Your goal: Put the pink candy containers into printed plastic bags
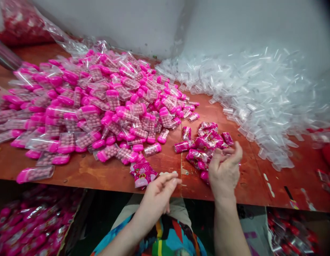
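The left hand (161, 192) hung open and empty at the table edge (106, 179) beside one pink label stack (142, 173). The right hand (225, 167), fingers curled, seemingly gripped a wrapped candy tube (199, 156) among roughly ten.

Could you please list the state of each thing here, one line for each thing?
left hand: open, fingers extended, holding nothing, beside a labelled pack.
right hand: fingers curled over the small pile of labelled packs; grip unclear.
pink-capped candy tubes: capped, filled, heaped.
clear sleeves: empty, heaped.
table: bare at front edge.

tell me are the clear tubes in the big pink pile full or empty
Full: the capped tubes show rows of pink balls through their clear walls, right up to the pink caps.
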Tool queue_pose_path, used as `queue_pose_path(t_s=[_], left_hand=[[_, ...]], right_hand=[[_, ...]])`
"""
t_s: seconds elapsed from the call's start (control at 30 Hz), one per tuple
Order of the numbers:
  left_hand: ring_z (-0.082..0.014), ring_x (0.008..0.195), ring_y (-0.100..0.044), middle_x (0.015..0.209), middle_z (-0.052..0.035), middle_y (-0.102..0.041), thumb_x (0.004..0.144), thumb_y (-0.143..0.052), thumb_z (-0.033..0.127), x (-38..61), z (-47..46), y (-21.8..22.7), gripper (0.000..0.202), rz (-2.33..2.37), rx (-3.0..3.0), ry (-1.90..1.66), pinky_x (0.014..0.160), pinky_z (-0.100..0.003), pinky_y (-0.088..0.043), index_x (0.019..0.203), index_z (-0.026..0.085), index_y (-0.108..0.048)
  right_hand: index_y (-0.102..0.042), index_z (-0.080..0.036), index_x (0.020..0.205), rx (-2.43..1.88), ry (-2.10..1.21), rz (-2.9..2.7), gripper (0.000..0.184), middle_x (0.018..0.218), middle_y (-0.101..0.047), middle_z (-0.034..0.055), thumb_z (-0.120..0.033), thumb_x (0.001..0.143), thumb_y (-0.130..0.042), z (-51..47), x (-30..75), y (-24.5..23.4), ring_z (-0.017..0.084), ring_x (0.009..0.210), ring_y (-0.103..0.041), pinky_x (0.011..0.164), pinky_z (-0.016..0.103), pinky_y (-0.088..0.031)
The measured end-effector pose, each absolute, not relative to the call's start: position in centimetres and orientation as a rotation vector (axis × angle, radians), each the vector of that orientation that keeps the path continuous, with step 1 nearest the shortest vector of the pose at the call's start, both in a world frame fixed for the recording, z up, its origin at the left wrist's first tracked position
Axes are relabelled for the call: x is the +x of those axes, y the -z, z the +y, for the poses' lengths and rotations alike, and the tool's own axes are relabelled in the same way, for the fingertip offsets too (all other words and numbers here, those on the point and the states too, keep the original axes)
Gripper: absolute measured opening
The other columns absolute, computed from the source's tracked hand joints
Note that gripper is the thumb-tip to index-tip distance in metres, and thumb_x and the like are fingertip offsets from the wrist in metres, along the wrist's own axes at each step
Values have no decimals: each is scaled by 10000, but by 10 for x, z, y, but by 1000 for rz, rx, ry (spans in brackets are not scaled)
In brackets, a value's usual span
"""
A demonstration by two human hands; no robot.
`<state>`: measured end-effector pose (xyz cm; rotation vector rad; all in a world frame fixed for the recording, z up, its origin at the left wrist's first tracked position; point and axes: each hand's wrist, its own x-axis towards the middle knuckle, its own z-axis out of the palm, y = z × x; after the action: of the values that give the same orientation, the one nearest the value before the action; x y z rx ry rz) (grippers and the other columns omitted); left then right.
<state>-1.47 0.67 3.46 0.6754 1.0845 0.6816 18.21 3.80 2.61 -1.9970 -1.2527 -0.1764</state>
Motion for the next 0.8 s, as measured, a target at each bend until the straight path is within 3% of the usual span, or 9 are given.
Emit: queue_pose_path(t_s=[0.03, 0.1, 0.17, 0.23, 0.4, 0.5, 0.57, 0.67, 0.8], left_hand=[[-57, 351, -409, 980, -94, -723, 817, -615, 415, -20, 6, -36, 345, 1125, 742, -694, 362, -229, -343, 1069, 188, -678], [-111, 471, -531, 843, -66, -728, 818, -616, 354, -30, 7, -40, 239, 1203, 876, -753, 433, -225, -391, 962, 197, -725], [-156, 595, -600, 705, -40, -696, 833, -601, 322, -40, 10, -43, 183, 1261, 1040, -787, 542, -234, -445, 828, 205, -742], [-173, 640, -618, 665, -30, -675, 849, -591, 316, -52, 11, -44, 201, 1327, 1231, -794, 607, -244, -463, 757, 210, -734], [-209, 839, -661, 932, -70, -712, 889, -548, 276, -80, 7, -26, 204, 1575, 1706, -891, 788, -278, -481, 980, 218, -722], [-228, 869, -674, 1205, -112, -663, 906, -507, 266, -85, 0, -11, 316, 1750, 2014, -719, 731, -290, -491, 1170, 210, -670], [-226, 791, -675, 1366, -129, -569, 916, -473, 248, -84, -5, -2, 388, 1802, 2197, -523, 633, -304, -480, 1276, 200, -610], [-208, 653, -642, 1421, -141, -505, 938, -401, 221, -83, -12, 10, 450, 1810, 2369, -311, 568, -332, -452, 1367, 195, -532], [-212, 658, -644, 1391, -126, -533, 933, -390, 181, -86, -18, 18, 454, 1785, 2408, -325, 617, -345, -460, 1357, 216, -550]], right_hand=[[-363, -53, 1410, -2014, 328, -1313, 638, 1240, -514, 264, -427, 911, -502, 43, 181, -27, 381, 1159, -483, 909, 529, -390], [-455, -71, 1348, -1951, 381, -1506, 515, 1274, -495, 249, -360, 924, -496, 55, 163, -25, 368, 1221, -419, 968, 522, -348], [-602, -142, 1176, -1798, 108, -1847, 312, 1108, -601, 159, -277, 963, -418, 67, 131, -18, 284, 1068, -512, 920, 427, -391], [-663, -177, 1072, -1763, -100, -2089, 304, 1010, -628, 119, -284, 980, -393, 78, 96, -8, 249, 948, -541, 857, 374, -397], [-580, -211, 1271, -1992, -203, -2147, 429, 890, -645, 114, -463, 973, -402, 89, 55, 14, 235, 808, -578, 755, 352, -365], [-619, -232, 1225, -2032, -182, -2116, 444, 913, -622, 117, -509, 965, -389, 87, 61, 18, 238, 833, -584, 737, 335, -362], [-619, -250, 1235, -2032, -166, -2133, 423, 922, -600, 115, -484, 974, -382, 83, 67, 16, 234, 819, -588, 714, 323, -372], [-602, -289, 1273, -2053, -116, -2188, 386, 936, -585, 128, -416, 988, -375, 77, 73, 10, 240, 787, -600, 669, 321, -391], [-576, -267, 1304, -2153, -173, -2218, 376, 819, -636, 121, -322, 989, -377, 71, 70, 5, 224, 675, -620, 602, 310, -407]])
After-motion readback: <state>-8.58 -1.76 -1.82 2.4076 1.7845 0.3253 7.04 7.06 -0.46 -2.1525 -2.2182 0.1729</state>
